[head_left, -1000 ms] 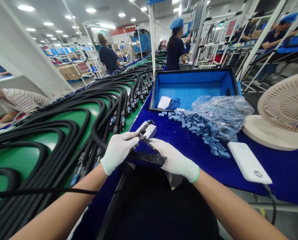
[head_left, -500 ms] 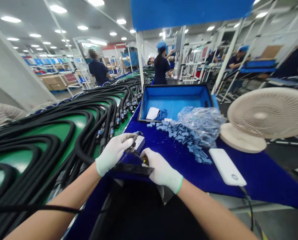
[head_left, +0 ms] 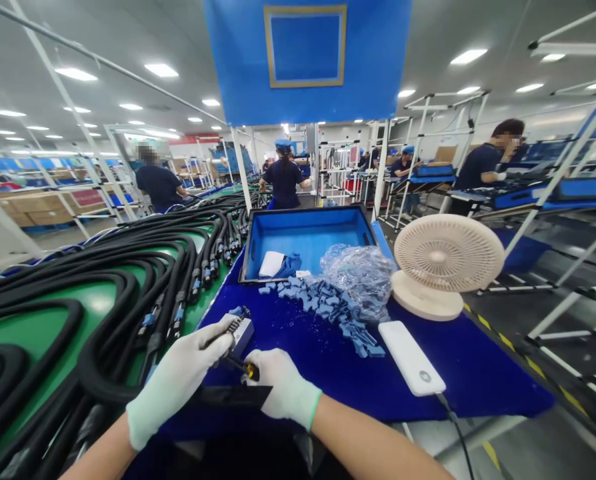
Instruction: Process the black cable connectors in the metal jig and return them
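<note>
My left hand (head_left: 185, 363), in a white glove, is closed with thumb and fingers around a small dark connector (head_left: 234, 325). The connector lies against a grey metal block (head_left: 243, 337) at the left of the blue table. My gloved right hand (head_left: 284, 385) is closed on a screwdriver (head_left: 251, 371) with a black-and-yellow handle; its dark shaft points toward the block and the left hand. The tip is hidden. Beyond the hands lies a pile of small blue plastic clips (head_left: 328, 303).
A blue bin (head_left: 305, 213) stands behind the clips, beside a clear plastic bag (head_left: 361, 273). To the right are a beige fan (head_left: 448, 253) and a white power bank (head_left: 412, 359) with a cable. Thick black cables (head_left: 103, 287) cover the green conveyor at left. Several co-workers stand further off.
My view has turned to the right and tilted upward, so the table and hands appear further left and lower. Both hands keep their hold beside the metal block.
</note>
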Tool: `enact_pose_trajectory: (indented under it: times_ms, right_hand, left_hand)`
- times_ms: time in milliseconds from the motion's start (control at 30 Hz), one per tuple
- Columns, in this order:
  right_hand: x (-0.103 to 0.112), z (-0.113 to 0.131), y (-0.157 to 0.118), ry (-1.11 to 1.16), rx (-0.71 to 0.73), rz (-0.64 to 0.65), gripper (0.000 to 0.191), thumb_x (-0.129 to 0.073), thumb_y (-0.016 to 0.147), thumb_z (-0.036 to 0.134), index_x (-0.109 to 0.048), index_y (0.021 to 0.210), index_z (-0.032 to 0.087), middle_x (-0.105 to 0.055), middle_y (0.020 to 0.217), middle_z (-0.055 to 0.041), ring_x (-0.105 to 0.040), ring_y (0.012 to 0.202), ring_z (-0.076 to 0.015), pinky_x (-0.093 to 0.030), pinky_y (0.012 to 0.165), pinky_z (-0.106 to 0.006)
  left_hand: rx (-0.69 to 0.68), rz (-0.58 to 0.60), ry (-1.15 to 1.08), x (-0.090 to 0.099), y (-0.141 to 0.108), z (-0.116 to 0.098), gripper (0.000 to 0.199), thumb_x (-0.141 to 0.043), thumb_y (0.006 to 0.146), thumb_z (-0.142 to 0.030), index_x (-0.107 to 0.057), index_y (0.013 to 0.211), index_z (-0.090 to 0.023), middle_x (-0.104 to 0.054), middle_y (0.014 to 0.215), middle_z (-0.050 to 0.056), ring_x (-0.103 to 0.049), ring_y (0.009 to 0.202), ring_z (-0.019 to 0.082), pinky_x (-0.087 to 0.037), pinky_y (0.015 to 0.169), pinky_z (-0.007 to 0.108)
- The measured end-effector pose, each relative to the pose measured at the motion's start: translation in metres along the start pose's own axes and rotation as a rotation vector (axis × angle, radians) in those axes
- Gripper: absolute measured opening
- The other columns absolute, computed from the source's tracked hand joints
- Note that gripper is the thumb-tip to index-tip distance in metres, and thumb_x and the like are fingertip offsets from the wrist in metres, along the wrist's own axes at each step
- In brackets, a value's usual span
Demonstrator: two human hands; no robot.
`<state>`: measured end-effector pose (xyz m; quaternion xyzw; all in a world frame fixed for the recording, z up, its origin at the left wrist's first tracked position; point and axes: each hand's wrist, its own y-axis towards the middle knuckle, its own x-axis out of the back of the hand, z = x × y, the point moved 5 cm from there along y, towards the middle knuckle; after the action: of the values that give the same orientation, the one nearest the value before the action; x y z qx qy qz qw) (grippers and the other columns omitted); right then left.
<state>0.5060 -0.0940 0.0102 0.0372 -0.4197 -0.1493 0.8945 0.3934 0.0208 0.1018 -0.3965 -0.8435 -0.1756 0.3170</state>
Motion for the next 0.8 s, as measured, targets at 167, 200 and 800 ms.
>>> enact_pose_trajectory:
  times_ms: [167,200,800]
  right_hand:
    - [0.024,0.006,-0.012,-0.07,0.138,0.089,0.018,-0.063,0.078,0.026,-0.063,0.095,0.02,-0.074,0.088,-0.0054,-0.07,0.077,-0.0241,-0.046,0.067,-0.029]
    - [0.031,0.004,-0.015,-0.155,0.135,0.093,0.019,-0.063,0.077,0.025,-0.064,0.094,0.018,-0.074,0.09,-0.0084,-0.07,0.081,-0.0272,-0.049,0.074,-0.033]
    - [-0.038,-0.008,0.003,1.402,-0.244,-0.076,0.067,-0.086,0.047,0.015,-0.052,0.106,0.018,-0.072,0.077,-0.001,-0.071,0.06,-0.0201,-0.06,0.064,-0.038]
  left_hand:
    - [-0.014,-0.055,-0.12,0.0,-0.002,-0.01,0.059,-0.066,0.085,-0.06,-0.073,0.132,-0.024,-0.069,0.138,0.005,-0.06,0.134,0.035,-0.043,0.119,0.048]
    - [-0.01,-0.068,-0.158,0.0,-0.004,-0.012,0.059,-0.067,0.085,-0.06,-0.074,0.131,-0.024,-0.07,0.137,0.004,-0.061,0.133,0.035,-0.045,0.118,0.047]
    - [-0.131,0.269,-0.028,-0.032,-0.012,-0.004,0.024,-0.063,0.073,-0.041,-0.083,0.08,-0.028,-0.073,0.087,0.008,-0.07,0.089,0.032,-0.06,0.082,0.043]
